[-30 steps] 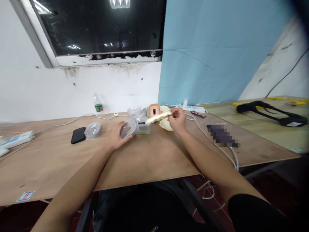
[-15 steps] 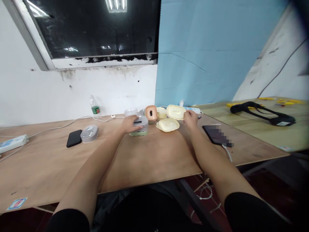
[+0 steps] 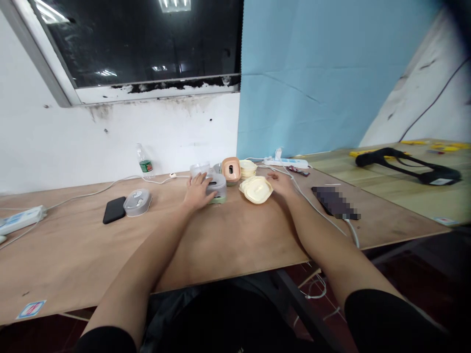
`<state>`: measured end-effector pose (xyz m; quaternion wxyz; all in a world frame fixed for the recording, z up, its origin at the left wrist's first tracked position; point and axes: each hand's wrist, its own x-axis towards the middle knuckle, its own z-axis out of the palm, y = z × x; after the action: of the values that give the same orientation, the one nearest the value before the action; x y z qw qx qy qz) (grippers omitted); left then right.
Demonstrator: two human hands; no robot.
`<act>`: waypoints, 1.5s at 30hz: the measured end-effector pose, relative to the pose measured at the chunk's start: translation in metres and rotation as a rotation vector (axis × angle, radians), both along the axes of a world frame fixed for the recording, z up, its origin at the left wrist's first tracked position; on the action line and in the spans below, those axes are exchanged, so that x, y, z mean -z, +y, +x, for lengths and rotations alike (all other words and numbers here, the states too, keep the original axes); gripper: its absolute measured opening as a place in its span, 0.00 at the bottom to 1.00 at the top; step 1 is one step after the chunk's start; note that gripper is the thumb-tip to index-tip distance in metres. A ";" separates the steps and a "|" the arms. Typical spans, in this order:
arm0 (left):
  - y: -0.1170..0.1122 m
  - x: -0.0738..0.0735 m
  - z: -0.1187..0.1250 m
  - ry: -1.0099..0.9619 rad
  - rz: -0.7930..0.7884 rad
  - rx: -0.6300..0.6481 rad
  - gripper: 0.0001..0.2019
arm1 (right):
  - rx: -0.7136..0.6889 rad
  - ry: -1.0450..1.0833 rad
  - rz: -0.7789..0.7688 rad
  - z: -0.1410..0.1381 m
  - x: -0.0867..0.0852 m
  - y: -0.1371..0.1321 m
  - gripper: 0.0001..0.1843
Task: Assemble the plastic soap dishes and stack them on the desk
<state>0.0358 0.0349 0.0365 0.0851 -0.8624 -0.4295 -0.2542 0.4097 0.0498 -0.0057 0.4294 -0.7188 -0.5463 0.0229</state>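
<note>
My left hand (image 3: 197,191) lies with fingers spread against a grey translucent tissue-box-like container (image 3: 218,185) with a dark slot on top and a green base. Right of it, an orange container (image 3: 231,168) with a dark oval slot stands tipped toward me. Several pale yellow lids (image 3: 258,190) lie in a loose pile on the table, the top one askew. Beside the pile's right edge is my right hand (image 3: 281,184), its fingers slightly bent and apart, nothing visible in them. A neater stack of pale yellow lids (image 3: 248,168) sits behind the pile.
On the left are a black phone (image 3: 114,210), a round-cornered grey case (image 3: 137,203), a plastic bottle (image 3: 144,161) and a power strip (image 3: 22,219). Another power strip (image 3: 290,163), a cabled phone (image 3: 333,202) and a black strap-like frame (image 3: 412,169) lie right.
The yellow lid that my right hand held up has come down onto the loose pile, and that hand has let go. My left hand has shifted slightly on the grey container.
</note>
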 end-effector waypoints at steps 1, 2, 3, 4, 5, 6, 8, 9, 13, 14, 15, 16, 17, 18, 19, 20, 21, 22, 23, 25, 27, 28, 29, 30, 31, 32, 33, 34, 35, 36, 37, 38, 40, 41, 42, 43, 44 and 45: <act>-0.001 0.001 0.001 -0.002 0.004 -0.004 0.28 | -0.015 -0.016 -0.001 -0.001 0.000 -0.001 0.19; -0.002 0.002 0.001 -0.006 0.009 -0.007 0.28 | -0.030 -0.030 0.001 -0.002 0.000 -0.001 0.18; -0.003 0.002 0.001 -0.013 0.015 -0.009 0.28 | -0.040 -0.042 0.003 -0.003 0.000 -0.001 0.18; -0.004 0.003 0.001 -0.024 0.021 -0.010 0.29 | -0.050 -0.050 0.003 -0.004 0.001 -0.001 0.18; -0.005 0.003 0.001 -0.035 0.028 -0.010 0.29 | -0.059 -0.055 0.005 -0.004 0.001 -0.001 0.17; -0.006 0.003 0.001 -0.045 0.037 -0.007 0.29 | -0.070 -0.062 0.006 -0.005 0.002 -0.001 0.17; -0.008 0.003 -0.001 -0.058 0.055 0.000 0.29 | -0.099 -0.077 0.013 -0.005 0.002 -0.001 0.18; -0.009 0.003 -0.001 -0.061 0.063 0.003 0.29 | -0.121 -0.083 0.016 -0.005 0.001 -0.002 0.19; -0.013 0.005 -0.007 -0.082 0.081 0.009 0.28 | -0.196 -0.087 0.005 -0.008 -0.005 -0.009 0.23; -0.014 0.005 -0.010 -0.088 0.082 0.011 0.28 | -0.199 -0.095 0.000 -0.008 -0.007 -0.011 0.23; -0.015 0.006 -0.013 -0.092 0.082 0.012 0.28 | -0.196 -0.110 -0.003 -0.009 -0.008 -0.013 0.24; -0.016 0.006 -0.018 -0.093 0.079 0.013 0.28 | -0.184 -0.128 -0.003 -0.009 -0.010 -0.015 0.24; -0.017 0.006 -0.023 -0.093 0.074 0.012 0.28 | -0.168 -0.146 0.001 -0.009 -0.012 -0.017 0.25; -0.018 0.007 -0.029 -0.090 0.069 0.008 0.28 | -0.145 -0.159 0.008 -0.009 -0.014 -0.018 0.26; -0.019 0.008 -0.037 -0.083 0.065 0.004 0.28 | -0.113 -0.169 0.026 -0.010 -0.017 -0.020 0.26; -0.020 0.009 -0.045 -0.075 0.061 -0.007 0.28 | -0.080 -0.178 0.057 -0.010 -0.020 -0.021 0.26; -0.020 0.011 -0.055 -0.067 0.059 -0.025 0.28 | -0.049 -0.187 0.103 -0.012 -0.023 -0.022 0.24; -0.021 0.014 -0.064 -0.061 0.056 -0.047 0.27 | -0.025 -0.194 0.163 -0.016 -0.027 -0.023 0.22; -0.021 0.018 -0.073 -0.051 0.045 -0.066 0.27 | -0.013 -0.201 0.230 -0.022 -0.032 -0.025 0.19; -0.020 0.027 -0.089 -0.024 0.001 -0.095 0.25 | -0.038 -0.207 0.350 -0.041 -0.039 -0.031 0.15; -0.017 0.036 -0.098 0.021 -0.069 -0.124 0.25 | -0.134 -0.212 0.409 -0.070 -0.044 -0.040 0.15; -0.016 0.039 -0.100 0.042 -0.104 -0.152 0.25 | -0.216 -0.226 0.416 -0.087 -0.044 -0.045 0.15; -0.014 0.040 -0.100 0.063 -0.128 -0.181 0.26 | -0.313 -0.251 0.420 -0.105 -0.042 -0.051 0.14; -0.013 0.040 -0.101 0.079 -0.135 -0.212 0.26 | -0.423 -0.296 0.412 -0.123 -0.039 -0.056 0.14; -0.011 0.039 -0.102 0.090 -0.126 -0.246 0.27 | -0.543 -0.356 0.393 -0.140 -0.035 -0.060 0.14; -0.010 0.036 -0.104 0.092 -0.100 -0.283 0.27 | -0.649 -0.416 0.386 -0.154 -0.030 -0.063 0.14; -0.009 0.032 -0.107 0.079 -0.063 -0.336 0.27 | -0.760 -0.484 0.377 -0.167 -0.024 -0.066 0.14; -0.008 0.028 -0.113 0.051 -0.023 -0.405 0.28 | -0.847 -0.540 0.367 -0.176 -0.019 -0.067 0.13; -0.007 0.024 -0.120 0.015 0.012 -0.488 0.28 | -0.905 -0.582 0.355 -0.183 -0.014 -0.067 0.13; -0.007 0.020 -0.129 -0.029 0.040 -0.588 0.28 | -0.948 -0.614 0.343 -0.187 -0.009 -0.067 0.13; -0.006 0.018 -0.140 -0.059 0.053 -0.676 0.30 | -0.971 -0.631 0.335 -0.188 -0.006 -0.066 0.13; -0.006 0.017 -0.150 -0.088 0.053 -0.764 0.31 | -0.979 -0.635 0.331 -0.188 -0.004 -0.064 0.13; -0.005 0.017 -0.169 -0.130 -0.007 -0.899 0.35 | -0.959 -0.613 0.336 -0.184 -0.003 -0.060 0.12; -0.004 0.017 -0.177 -0.142 -0.072 -0.941 0.36 | -0.936 -0.593 0.343 -0.181 -0.003 -0.059 0.12; -0.002 0.018 -0.183 -0.145 -0.134 -0.963 0.37 | -0.910 -0.573 0.348 -0.178 -0.004 -0.058 0.13; -0.001 0.019 -0.187 -0.142 -0.185 -0.963 0.37 | -0.884 -0.557 0.351 -0.175 -0.004 -0.057 0.13; 0.001 0.020 -0.189 -0.134 -0.218 -0.935 0.37 | -0.865 -0.546 0.351 -0.173 -0.005 -0.057 0.13; 0.003 0.020 -0.188 -0.122 -0.234 -0.882 0.37 | -0.852 -0.538 0.350 -0.171 -0.006 -0.057 0.13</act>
<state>-0.1524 0.0374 0.0161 0.0616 -0.5846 -0.7854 -0.1937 0.2387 -0.0068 0.0002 0.3401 -0.3312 -0.8764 -0.0813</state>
